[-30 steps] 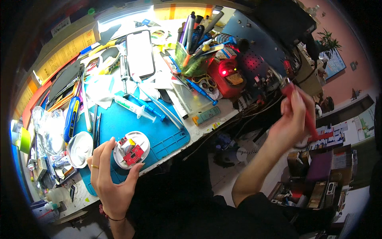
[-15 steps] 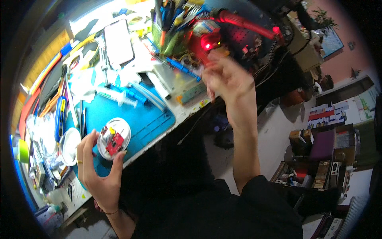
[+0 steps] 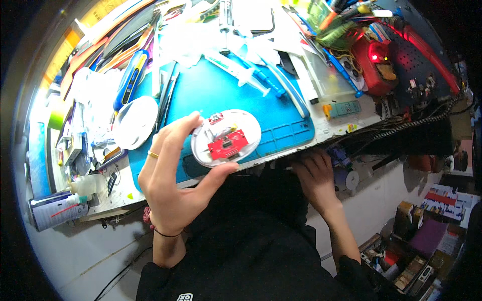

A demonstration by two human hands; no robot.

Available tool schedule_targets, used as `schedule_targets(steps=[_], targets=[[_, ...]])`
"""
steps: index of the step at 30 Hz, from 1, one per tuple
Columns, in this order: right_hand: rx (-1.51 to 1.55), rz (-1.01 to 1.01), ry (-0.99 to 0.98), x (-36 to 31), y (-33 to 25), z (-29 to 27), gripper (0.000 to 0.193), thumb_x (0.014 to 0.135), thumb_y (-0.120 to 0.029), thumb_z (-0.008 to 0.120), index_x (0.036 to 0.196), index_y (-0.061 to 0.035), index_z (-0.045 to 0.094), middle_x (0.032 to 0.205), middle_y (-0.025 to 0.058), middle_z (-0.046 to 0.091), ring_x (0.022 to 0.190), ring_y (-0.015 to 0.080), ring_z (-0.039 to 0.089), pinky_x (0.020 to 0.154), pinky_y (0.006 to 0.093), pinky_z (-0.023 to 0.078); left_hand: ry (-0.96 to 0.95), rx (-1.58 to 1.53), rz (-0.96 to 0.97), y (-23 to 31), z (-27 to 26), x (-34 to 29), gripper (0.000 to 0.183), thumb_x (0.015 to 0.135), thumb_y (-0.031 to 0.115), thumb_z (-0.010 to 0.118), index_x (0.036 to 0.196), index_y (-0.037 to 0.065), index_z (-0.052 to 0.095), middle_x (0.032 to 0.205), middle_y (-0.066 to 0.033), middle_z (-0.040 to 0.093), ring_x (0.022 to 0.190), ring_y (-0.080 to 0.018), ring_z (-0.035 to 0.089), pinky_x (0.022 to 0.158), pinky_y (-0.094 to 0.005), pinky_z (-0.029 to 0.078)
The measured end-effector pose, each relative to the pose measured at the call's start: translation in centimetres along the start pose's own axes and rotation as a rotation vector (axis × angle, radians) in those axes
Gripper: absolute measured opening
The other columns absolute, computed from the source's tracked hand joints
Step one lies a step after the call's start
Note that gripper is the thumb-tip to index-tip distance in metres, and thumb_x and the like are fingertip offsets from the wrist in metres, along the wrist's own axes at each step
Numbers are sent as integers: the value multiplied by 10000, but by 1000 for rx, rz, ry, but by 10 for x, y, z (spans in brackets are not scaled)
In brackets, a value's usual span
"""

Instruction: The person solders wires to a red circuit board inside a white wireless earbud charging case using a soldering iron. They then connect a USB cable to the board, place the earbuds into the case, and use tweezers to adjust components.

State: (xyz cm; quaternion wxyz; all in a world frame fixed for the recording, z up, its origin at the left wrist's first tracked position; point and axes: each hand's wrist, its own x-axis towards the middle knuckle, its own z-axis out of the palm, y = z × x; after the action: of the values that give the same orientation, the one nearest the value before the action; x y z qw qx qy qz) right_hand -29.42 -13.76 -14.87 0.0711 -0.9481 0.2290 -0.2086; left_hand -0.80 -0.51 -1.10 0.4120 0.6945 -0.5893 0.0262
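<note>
Now, L grip [image 3: 173,178] pinches rnd wht case [image 3: 254,131] w/ red PCB [image 3: 229,145] in it; can't tell re R grip [image 3: 316,176].

The person wears a loose black top [image 3: 251,261], its left sleeve [image 3: 155,276] ending near 7 o'clock and its right sleeve [image 3: 355,276] near 5 o'clock. A small white printed mark [image 3: 185,297] shows on the cloth between 6 and 7 o'clock. At 9 o'clock, a slim gold-coloured ring [image 3: 153,154] circles one finger of the left hand [image 3: 173,170]. Around 8 o'clock, that wrist carries a knobbly dark-red bracelet [image 3: 146,215] and a thin dark cord [image 3: 168,235].
</note>
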Motion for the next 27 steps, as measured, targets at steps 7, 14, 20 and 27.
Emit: schedule_targets(steps=[7,14,20,27], targets=[[500,234,135,39,-46,-96,292,839,16,822,1119,-19,743,970,114,724,775,258,698,693,353,567,1,15,90,0,1,-1,886,643,452,978,1305,-52,675,1212,-209,750,1092,-304,735,919,-397,592],[950,215,199,78,-56,-111,272,945,25,747,1203,14,663,1027,160,728,903,212,722,764,323,585,-70,-224,62,26,-7,-6,859,607,421,1003,1278,-20,697,1179,-213,748,1085,-326,751,910,-399,628],[1110,394,-32,76,-57,-125,198,994,-16,728,1177,24,663,1025,107,751,913,103,722,815,271,577,-165,-509,30,36,7,-11,974,617,359,1015,1395,-56,600,1328,-264,684,1196,-330,712,943,-410,621],[1258,554,70,78,-71,-127,198,966,10,749,1154,24,689,1021,95,764,917,105,731,785,255,574,19,-1289,-647,55,29,-22,1063,778,294,958,1539,-155,366,1542,-381,469,1414,-402,545,1149,-497,493]])
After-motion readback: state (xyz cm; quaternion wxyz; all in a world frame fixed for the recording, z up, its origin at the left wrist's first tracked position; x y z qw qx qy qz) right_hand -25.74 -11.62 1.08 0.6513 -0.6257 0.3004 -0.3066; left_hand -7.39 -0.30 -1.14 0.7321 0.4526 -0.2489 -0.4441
